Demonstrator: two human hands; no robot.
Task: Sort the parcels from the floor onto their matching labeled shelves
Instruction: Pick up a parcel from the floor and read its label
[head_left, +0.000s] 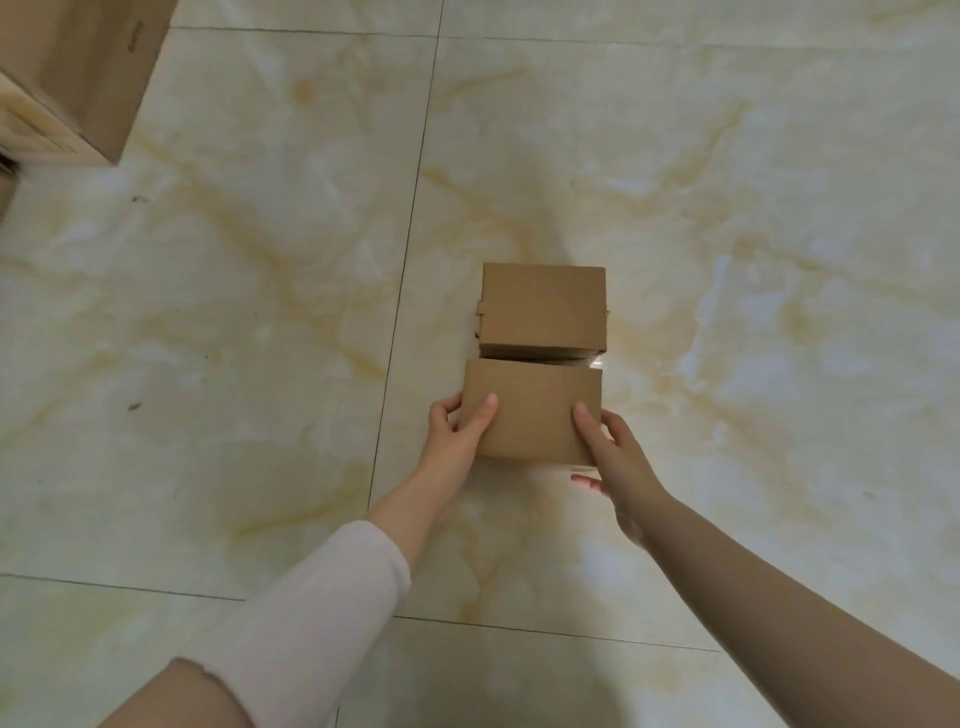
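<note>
Near plain brown cardboard parcel (532, 410) sits centre frame, long axis left-right | your left hand (460, 434) and right hand (618, 457) clasp its two ends, equally near | matching matte parcel (543, 306) just above, narrow gap | glossy cream marble-look tile floor (727, 234)

Brown cardboard parcels (535, 405), cream marble-veined floor (727, 260), white sleeve (322, 597).

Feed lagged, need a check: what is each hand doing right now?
Left hand: closed on the left side of the near box.
Right hand: closed on the right side of the same box.
</note>
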